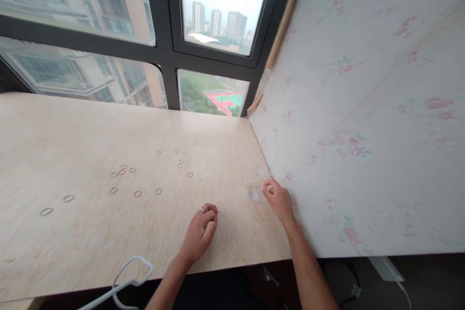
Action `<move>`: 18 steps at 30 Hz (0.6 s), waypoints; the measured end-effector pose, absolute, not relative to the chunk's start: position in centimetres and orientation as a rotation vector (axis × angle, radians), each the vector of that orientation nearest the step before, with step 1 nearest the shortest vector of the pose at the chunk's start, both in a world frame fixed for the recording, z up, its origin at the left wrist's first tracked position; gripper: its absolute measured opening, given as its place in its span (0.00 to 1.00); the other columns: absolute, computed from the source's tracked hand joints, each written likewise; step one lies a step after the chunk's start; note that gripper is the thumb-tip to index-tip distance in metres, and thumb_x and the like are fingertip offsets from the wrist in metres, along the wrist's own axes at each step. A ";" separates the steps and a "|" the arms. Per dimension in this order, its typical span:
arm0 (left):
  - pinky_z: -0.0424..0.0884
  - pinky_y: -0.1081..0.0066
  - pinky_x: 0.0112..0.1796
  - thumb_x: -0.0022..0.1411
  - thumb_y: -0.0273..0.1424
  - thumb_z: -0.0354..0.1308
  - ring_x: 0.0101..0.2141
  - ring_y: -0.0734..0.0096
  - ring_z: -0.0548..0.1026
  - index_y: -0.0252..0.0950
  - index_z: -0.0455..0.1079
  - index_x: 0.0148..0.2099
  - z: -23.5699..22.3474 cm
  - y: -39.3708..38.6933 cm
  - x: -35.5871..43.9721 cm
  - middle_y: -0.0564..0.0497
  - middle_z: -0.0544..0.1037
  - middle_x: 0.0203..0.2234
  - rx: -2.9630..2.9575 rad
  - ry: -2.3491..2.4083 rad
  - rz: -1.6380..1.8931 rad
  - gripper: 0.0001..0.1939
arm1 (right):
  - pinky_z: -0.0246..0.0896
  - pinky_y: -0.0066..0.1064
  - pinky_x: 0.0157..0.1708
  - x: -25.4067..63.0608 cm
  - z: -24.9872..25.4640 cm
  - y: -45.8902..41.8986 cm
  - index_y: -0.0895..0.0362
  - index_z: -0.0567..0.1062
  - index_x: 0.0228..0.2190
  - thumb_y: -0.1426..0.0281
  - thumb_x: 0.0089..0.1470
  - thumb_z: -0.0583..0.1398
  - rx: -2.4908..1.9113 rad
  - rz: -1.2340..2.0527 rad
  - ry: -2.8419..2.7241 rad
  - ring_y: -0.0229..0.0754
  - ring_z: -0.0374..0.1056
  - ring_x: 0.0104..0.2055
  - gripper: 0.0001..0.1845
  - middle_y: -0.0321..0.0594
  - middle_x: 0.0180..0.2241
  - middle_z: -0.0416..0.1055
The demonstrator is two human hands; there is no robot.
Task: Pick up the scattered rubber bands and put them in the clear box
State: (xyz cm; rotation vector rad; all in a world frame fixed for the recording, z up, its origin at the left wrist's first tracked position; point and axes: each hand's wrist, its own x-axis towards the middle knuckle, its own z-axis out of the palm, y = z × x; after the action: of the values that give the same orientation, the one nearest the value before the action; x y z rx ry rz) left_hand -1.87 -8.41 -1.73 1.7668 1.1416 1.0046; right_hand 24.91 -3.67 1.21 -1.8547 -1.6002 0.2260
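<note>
My left hand [202, 230] rests on the pale marbled tabletop [90, 232] near its front edge, fingers curled into a loose fist; a ring shows on one finger and nothing visible is in the hand. My right hand [279, 199] lies at the table's right edge against the wall, its fingertips pinching the edge of a small clear plastic box [255, 193] with something yellow inside. Several small rubber bands [137, 193], reddish and pale, are scattered over the middle and left of the table, well beyond both hands.
A flowered board or wall [363, 121] rises along the table's right side. A dark-framed window [167, 53] runs behind the table. A white cable loop [127, 276] hangs at the front edge, left of my left arm.
</note>
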 end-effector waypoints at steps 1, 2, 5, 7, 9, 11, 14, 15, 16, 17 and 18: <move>0.65 0.66 0.38 0.59 0.26 0.42 0.37 0.63 0.70 0.37 0.57 0.25 -1.7 -8.4 -1.8 0.47 0.70 0.33 1.767 1.145 1.011 0.11 | 0.39 0.27 0.19 25.0 1.2 -3.7 0.55 0.75 0.27 0.62 0.50 0.55 -1.869 0.217 -1.602 0.35 0.50 0.15 0.12 0.26 0.12 0.54; 0.65 0.66 0.38 0.59 0.26 0.42 0.37 0.63 0.70 0.37 0.57 0.25 -1.6 -8.4 -1.8 0.47 0.70 0.33 1.766 1.149 1.017 0.11 | 0.39 0.27 0.19 25.0 1.3 -3.7 0.55 0.75 0.28 0.62 0.50 0.55 -1.883 0.198 -1.596 0.35 0.49 0.15 0.12 0.27 0.12 0.54; 0.65 0.67 0.37 0.59 0.25 0.42 0.36 0.64 0.70 0.37 0.56 0.25 -1.5 -8.4 -1.7 0.47 0.70 0.32 1.758 1.154 1.036 0.10 | 0.42 0.27 0.21 25.3 1.9 -4.2 0.57 0.76 0.32 0.61 0.54 0.53 -1.875 0.135 -1.535 0.35 0.48 0.16 0.17 0.27 0.13 0.52; 0.65 0.67 0.37 0.58 0.25 0.42 0.36 0.64 0.70 0.37 0.56 0.25 -1.4 -8.4 -1.7 0.47 0.70 0.32 1.749 1.160 1.049 0.10 | 0.43 0.27 0.21 25.5 1.9 -4.7 0.58 0.76 0.33 0.59 0.55 0.52 -1.831 0.157 -1.517 0.35 0.48 0.16 0.18 0.26 0.13 0.50; 0.65 0.68 0.37 0.57 0.25 0.43 0.36 0.65 0.70 0.37 0.56 0.25 -1.4 -8.4 -1.6 0.47 0.70 0.32 1.739 1.171 1.058 0.09 | 0.45 0.26 0.20 25.4 1.1 -5.5 0.59 0.76 0.32 0.59 0.56 0.53 -1.784 0.210 -1.533 0.35 0.48 0.16 0.18 0.26 0.13 0.48; 0.65 0.68 0.37 0.57 0.24 0.43 0.36 0.65 0.70 0.37 0.57 0.25 -1.4 -8.4 -1.7 0.48 0.70 0.32 1.734 1.172 1.064 0.09 | 0.46 0.26 0.20 25.1 -0.2 -6.6 0.59 0.76 0.33 0.59 0.56 0.53 -1.754 0.242 -1.553 0.35 0.49 0.16 0.19 0.26 0.14 0.48; 0.64 0.68 0.37 0.57 0.23 0.43 0.36 0.66 0.70 0.37 0.58 0.25 -1.4 -8.5 -1.7 0.48 0.70 0.32 1.726 1.159 1.070 0.09 | 0.50 0.26 0.20 24.1 -2.4 -8.7 0.60 0.77 0.34 0.58 0.57 0.53 -1.703 0.249 -1.572 0.36 0.52 0.17 0.19 0.28 0.14 0.53; 0.64 0.68 0.38 0.56 0.22 0.44 0.36 0.66 0.70 0.36 0.58 0.25 -1.5 -8.6 -1.7 0.48 0.70 0.32 1.719 1.158 1.073 0.09 | 0.52 0.26 0.20 23.8 -3.0 -9.4 0.60 0.77 0.33 0.58 0.57 0.54 -1.681 0.252 -1.595 0.36 0.54 0.17 0.19 0.29 0.14 0.54; 0.64 0.68 0.38 0.56 0.22 0.44 0.36 0.67 0.70 0.36 0.59 0.25 -1.5 -8.6 -1.7 0.48 0.70 0.32 1.710 1.160 1.078 0.09 | 0.54 0.26 0.20 23.5 -3.4 -10.0 0.59 0.78 0.33 0.58 0.57 0.54 -1.649 0.251 -1.628 0.36 0.55 0.16 0.19 0.30 0.14 0.56; 0.65 0.68 0.39 0.56 0.22 0.44 0.36 0.67 0.70 0.36 0.60 0.25 -1.5 -8.6 -1.6 0.48 0.70 0.32 1.698 1.161 1.084 0.09 | 0.55 0.26 0.20 23.4 -3.7 -10.4 0.59 0.78 0.32 0.57 0.56 0.55 -1.631 0.242 -1.635 0.36 0.56 0.16 0.20 0.31 0.14 0.58; 0.65 0.69 0.39 0.55 0.21 0.45 0.37 0.67 0.70 0.36 0.61 0.25 -1.6 -8.6 -1.7 0.48 0.71 0.32 1.685 1.159 1.091 0.09 | 0.56 0.26 0.20 23.4 -3.8 -10.6 0.59 0.78 0.32 0.56 0.56 0.55 -1.625 0.229 -1.620 0.36 0.57 0.16 0.20 0.31 0.14 0.59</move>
State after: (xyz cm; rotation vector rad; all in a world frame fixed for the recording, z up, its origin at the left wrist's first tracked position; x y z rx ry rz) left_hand -1.66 -8.64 -1.55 1.6852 1.1592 1.0908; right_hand 23.38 -10.65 -3.83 -1.6253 -1.6197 0.2289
